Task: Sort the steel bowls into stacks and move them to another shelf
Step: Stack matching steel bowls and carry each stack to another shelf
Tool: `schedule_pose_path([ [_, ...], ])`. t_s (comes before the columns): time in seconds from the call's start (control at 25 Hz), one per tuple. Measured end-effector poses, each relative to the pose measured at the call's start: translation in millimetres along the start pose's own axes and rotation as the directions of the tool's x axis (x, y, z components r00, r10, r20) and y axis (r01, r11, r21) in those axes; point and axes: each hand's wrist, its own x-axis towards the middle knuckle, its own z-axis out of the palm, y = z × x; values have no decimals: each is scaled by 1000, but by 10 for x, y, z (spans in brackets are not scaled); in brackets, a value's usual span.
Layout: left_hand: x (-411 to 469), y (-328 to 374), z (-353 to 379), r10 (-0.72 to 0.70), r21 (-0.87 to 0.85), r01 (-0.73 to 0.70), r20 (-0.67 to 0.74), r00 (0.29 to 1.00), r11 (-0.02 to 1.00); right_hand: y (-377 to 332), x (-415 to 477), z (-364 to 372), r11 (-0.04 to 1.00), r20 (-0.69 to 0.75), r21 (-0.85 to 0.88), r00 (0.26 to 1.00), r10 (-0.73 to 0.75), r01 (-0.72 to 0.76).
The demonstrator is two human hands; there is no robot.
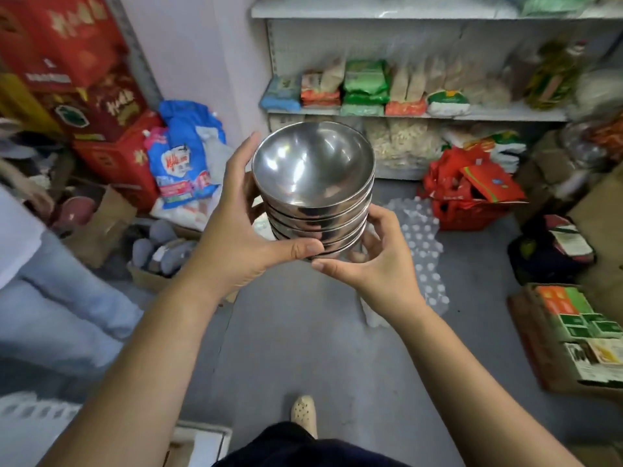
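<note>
A stack of bowls (315,193) sits in the middle of the frame, held above the floor (303,332). The left hand (242,230) is on its left side and the right hand (371,261) is on its lower right side; both thumbs meet under the stack. Behind the bowls, in the upper right, a shelf (472,114) carries a row of packets (365,85). Boxes (67,62) are piled in the upper left, and a bag (182,156) leans in front of them. A basket (472,197) stands on the floor right of the bowls. A carton (573,335) lies at the right edge. A shoe (303,412) is at the bottom centre.
</note>
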Motion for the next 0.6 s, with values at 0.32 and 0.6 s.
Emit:
schedule_pose_path([
  [0.32, 1520, -448, -33, 17, -68, -9, 118, 993, 998, 187, 1271, -61, 1000, -153, -18, 988, 1, -4],
  [0.6, 2808, -948, 188, 37, -70, -29, 122, 992, 997, 467, 2547, -394, 999, -195, -36, 981, -3, -4],
])
